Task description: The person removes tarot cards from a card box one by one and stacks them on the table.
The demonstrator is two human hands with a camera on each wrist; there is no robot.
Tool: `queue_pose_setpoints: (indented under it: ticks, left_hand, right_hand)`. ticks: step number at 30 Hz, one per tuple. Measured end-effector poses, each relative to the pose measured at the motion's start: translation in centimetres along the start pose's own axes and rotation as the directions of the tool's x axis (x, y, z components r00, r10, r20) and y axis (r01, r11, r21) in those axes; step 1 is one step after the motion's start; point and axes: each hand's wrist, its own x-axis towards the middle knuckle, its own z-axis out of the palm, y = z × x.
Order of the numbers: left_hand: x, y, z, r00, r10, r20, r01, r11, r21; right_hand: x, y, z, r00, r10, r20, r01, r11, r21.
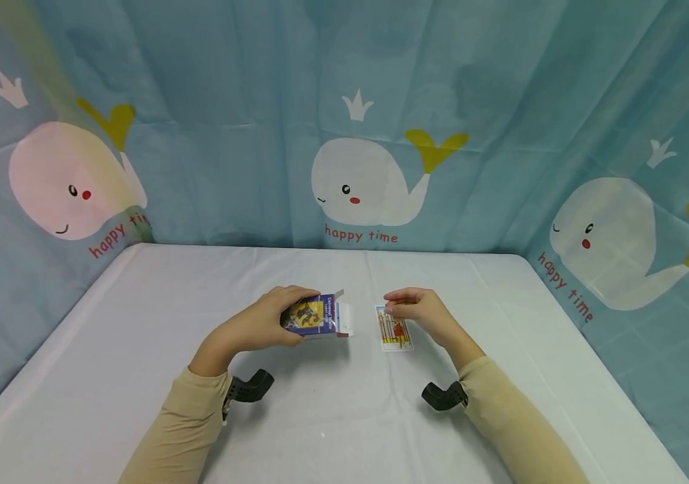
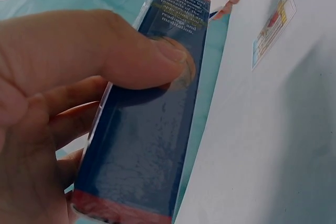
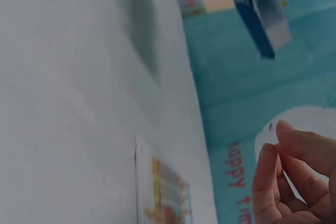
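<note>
My left hand (image 1: pixel 262 319) grips a blue-and-yellow tarot card box (image 1: pixel 309 314), held above the table with its end flap standing out to the right. In the left wrist view the thumb presses on the box's narrow dark-blue side (image 2: pixel 142 145), and the other fingers are behind it. To the right, a tarot card (image 1: pixel 395 336) with a picture of upright rods lies face up on the white cloth; in the right wrist view a white edge shows along its side. Over the card's far end hovers my right hand (image 1: pixel 429 312), thumb and fingertips loosely together with nothing visible between them.
A white cloth covers the table (image 1: pixel 320 430). Behind and at both sides hangs a light-blue curtain (image 1: pixel 229 168) printed with whales. Black curved mounts (image 1: pixel 250 386) stick out from both wrists, low over the cloth.
</note>
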Motion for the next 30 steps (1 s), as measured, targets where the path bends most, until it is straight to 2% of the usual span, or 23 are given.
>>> queue_pose_setpoints:
  ticks: [11, 21, 30]
  left_hand:
    - [0.0, 0.1, 0.0, 1.000, 0.008, -0.017, -0.008, 1.000, 0.010]
    - [0.1, 0.3, 0.1, 1.000, 0.014, -0.025, -0.014, 1.000, 0.001]
    - [0.0, 0.6, 0.1, 1.000, 0.016, -0.027, -0.016, 1.000, -0.004]
  right_hand:
    - [-1.8, -2.6, 3.0, 1.000, -0.030, -0.003, 0.030, 0.998, 0.058]
    - [-2.6, -3.6, 4.7, 0.999, -0.037, -0.027, 0.040, 0.994, 0.102]
    - [-2.5, -4.1, 6.2, 0.998, -0.013, -0.060, 0.020, 0.992, 0.124]
